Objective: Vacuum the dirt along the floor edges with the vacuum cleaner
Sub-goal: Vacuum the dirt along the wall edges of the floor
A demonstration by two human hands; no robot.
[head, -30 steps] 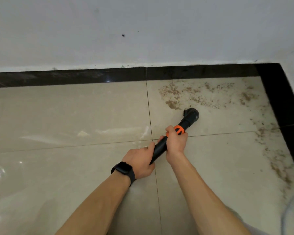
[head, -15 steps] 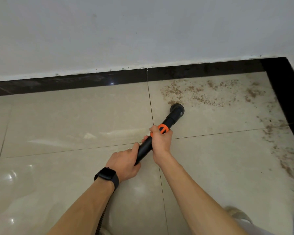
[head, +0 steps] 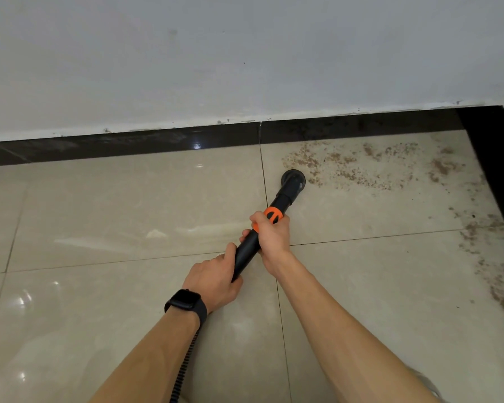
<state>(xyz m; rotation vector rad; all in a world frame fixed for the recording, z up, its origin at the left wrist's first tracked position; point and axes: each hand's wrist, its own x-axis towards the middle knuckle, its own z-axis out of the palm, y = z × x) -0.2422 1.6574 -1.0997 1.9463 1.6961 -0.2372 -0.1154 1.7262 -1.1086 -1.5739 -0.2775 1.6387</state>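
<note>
— Where is the vacuum wand [head: 246,254]?
— It slants across the beige floor tiles [head: 114,213], from seven o'clock up to one o'clock. Both hands are clamped round it.
— Which hand sits where?
— The right hand [head: 272,237] wraps the tube just below the orange collar [head: 272,214], with the thumb lying over the collar. The left hand [head: 216,282] grips the lower end, at seven o'clock from the right one. The hands are close but apart.
— And the nozzle [head: 293,179]?
— At one o'clock from the right hand, its round mouth down against the tile, just right of a grout line.
— The dirt [head: 346,167]?
— Brown crumbs start just beside the nozzle and spread toward three o'clock, along the black skirting [head: 128,145] under the white wall [head: 245,53]. A second trail [head: 501,280] runs down the right edge of the floor.
— Anything else?
— A black watch [head: 185,303] on the left wrist, and a ribbed hose [head: 184,370] running toward six o'clock beneath that forearm.
</note>
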